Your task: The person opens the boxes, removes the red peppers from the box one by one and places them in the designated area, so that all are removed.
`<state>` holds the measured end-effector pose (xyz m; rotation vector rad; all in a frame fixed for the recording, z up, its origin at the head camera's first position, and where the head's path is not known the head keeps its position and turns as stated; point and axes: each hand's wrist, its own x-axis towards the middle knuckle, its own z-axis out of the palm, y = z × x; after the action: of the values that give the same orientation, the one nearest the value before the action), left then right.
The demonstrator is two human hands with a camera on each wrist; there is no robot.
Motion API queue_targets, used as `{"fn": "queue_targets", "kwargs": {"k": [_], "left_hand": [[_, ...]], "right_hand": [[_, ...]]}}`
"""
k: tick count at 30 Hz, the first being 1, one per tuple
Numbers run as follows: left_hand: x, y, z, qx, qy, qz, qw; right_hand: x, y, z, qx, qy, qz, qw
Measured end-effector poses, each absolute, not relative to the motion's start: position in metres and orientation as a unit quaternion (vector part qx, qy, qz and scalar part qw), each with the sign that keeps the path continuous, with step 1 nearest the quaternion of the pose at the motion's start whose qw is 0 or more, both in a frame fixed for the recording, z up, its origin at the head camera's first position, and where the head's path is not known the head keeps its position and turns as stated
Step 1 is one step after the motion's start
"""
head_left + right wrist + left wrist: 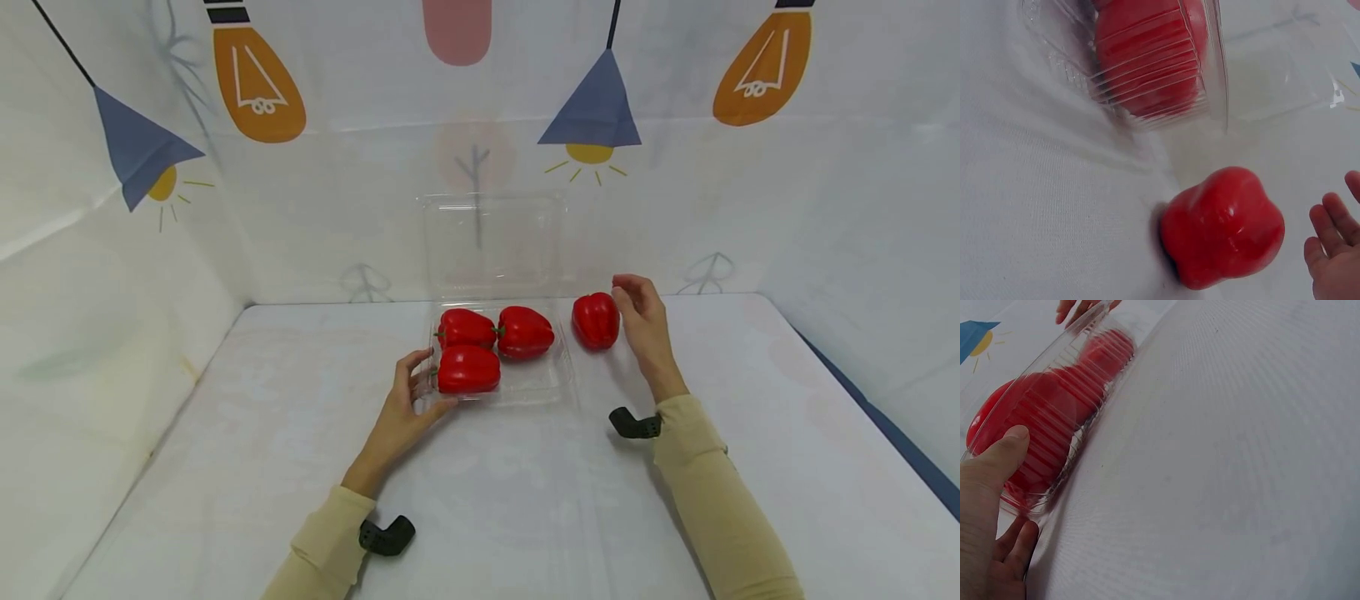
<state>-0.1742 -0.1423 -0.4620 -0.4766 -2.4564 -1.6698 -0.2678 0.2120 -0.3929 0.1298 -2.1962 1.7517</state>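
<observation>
White table [525, 517], lamp-printed cloth walls [750, 192]

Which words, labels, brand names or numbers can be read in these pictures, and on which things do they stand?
None: no readable text shows in any view.
The backdrop cloth bears only drawings of bulbs and lamps.
The clear plastic clamshell box carries no label or print.
The red bell peppers, such as the one outside the box, have no sticker.
The white tablecloth has only a faint pattern, no letters.
</observation>
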Motion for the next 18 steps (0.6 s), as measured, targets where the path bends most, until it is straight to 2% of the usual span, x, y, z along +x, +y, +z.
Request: {"fn": "queue_targets", "kwargs": {"k": [11,18], "left_hand": [[-0.173,-0.142,-0.463,-0.152,-0.815,-0.555,0.068],[-0.174,-0.141,-0.462,-0.152,-0.819,-0.549,0.071]], "right_hand": [[-0.261,0.199,-0.388,0.1,-0.795,0.586,0.122],[-0.247,0.182,-0.372,0.144,-0.798,0.577,0.099]]}}
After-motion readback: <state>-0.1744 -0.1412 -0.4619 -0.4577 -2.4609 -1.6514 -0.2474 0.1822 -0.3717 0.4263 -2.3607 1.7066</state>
